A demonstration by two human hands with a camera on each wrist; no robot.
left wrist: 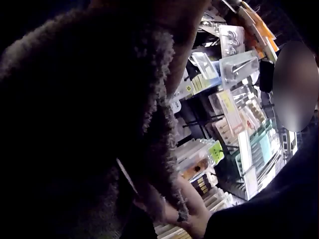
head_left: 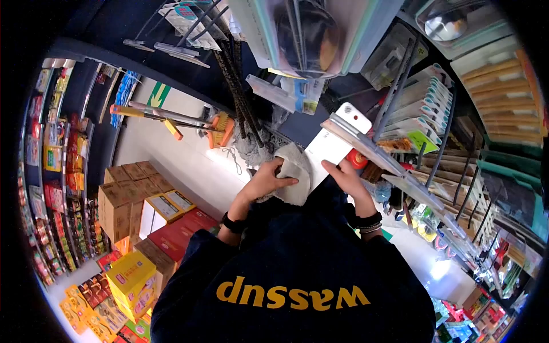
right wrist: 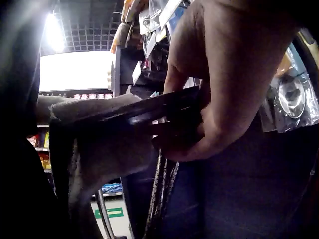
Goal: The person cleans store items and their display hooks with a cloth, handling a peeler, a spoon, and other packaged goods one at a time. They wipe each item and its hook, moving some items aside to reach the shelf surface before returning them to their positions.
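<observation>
The left hand (head_left: pixel 266 182) grips a grey cloth (head_left: pixel 297 164) with curled fingers, folding it over one end of a white board (head_left: pixel 327 153) before the person's chest; the right hand (head_left: pixel 346 182) pinches the board.

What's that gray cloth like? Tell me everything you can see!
The cloth is pale gray and looks soft and fuzzy, with a rough, shaggy edge. It's bunched and folded, not spread flat. The left hand grips it, and it seems wrapped around one end of a flat white panel, showing above and below it.
</observation>
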